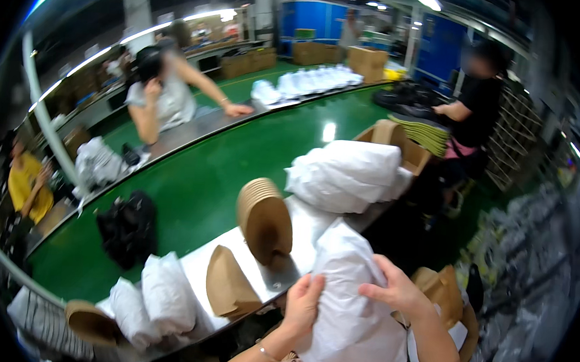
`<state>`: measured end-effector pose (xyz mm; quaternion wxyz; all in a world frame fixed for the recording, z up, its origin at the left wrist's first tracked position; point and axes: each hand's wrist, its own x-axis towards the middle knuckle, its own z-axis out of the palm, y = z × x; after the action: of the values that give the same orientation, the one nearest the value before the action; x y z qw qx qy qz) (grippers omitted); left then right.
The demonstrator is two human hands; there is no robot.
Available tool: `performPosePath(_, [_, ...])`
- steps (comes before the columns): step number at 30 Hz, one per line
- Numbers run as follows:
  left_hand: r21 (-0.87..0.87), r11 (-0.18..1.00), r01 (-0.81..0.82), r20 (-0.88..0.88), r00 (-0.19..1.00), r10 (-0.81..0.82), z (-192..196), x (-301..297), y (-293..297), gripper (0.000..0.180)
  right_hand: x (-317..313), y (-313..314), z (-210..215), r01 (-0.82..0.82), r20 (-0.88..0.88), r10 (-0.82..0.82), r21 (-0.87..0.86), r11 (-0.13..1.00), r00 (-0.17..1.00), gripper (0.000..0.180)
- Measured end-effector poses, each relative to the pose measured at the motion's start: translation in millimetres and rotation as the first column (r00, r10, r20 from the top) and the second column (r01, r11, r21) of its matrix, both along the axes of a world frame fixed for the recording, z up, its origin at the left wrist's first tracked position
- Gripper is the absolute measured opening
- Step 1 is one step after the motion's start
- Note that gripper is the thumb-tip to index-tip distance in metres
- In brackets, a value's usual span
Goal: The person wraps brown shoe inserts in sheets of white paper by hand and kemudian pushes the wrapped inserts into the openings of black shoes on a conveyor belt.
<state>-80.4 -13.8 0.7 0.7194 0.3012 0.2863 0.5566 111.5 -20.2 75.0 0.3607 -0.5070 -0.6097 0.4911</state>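
Observation:
A bundle in white wrapping paper (pixel 354 324) stands upright in front of my body, its narrow end pointing up; what lies inside is hidden. My left hand (pixel 303 304) grips its left side, thumb on top and fingers curled. On the opposite side, my right hand (pixel 393 287) holds the paper with the thumb pressed on its face. Just beyond, a metal ledge (pixel 304 225) carries a nested stack of curved brown card pieces (pixel 264 216) and a single folded brown card (pixel 227 283). More paper-wrapped bundles (pixel 343 174) are piled farther along it.
A green conveyor belt (pixel 204 166) runs beyond the ledge, with black shoes (pixel 128 227) on it. Two white bundles (pixel 169 293) sit at the left. Co-workers are across the belt and at the far right. Clear plastic bags (pixel 524 262) crowd the right side.

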Motion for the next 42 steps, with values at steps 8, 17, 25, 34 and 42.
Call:
performPosePath(8, [-0.172, 0.965, 0.200, 0.116, 0.977, -0.181, 22, 12, -1, 0.045, 40, -16, -15, 0.082, -0.202, -0.119, -0.186, 0.979, 0.972, 0.029])
performPosePath(17, [0.025, 0.996, -0.081, -0.099, 0.992, 0.083, 15, 23, 7, 0.025, 28, -28, -13, 0.522, -0.035, -0.550, 0.371, 0.768, 0.835, 0.046])
performPosePath(25, [0.049, 0.998, -0.048, -0.109, 0.993, 0.053, 5, 41, 4, 0.027, 2, -23, -72, 0.288, -0.236, -0.275, 0.025, 0.957, 0.932, 0.063])
performPosePath(34, [0.064, 0.995, 0.079, -0.184, 0.981, -0.066, -12, 39, 4, 0.019, 5, -26, -54, 0.265, -0.694, -0.347, -0.227, 0.937, 0.631, 0.047])
performPosePath(42, [0.023, 0.860, 0.510, -0.337, 0.814, -0.474, -5, 8, -1, 0.024, 21, -38, -51, 0.292, -0.742, -0.360, -0.228, 0.929, 0.565, 0.054])
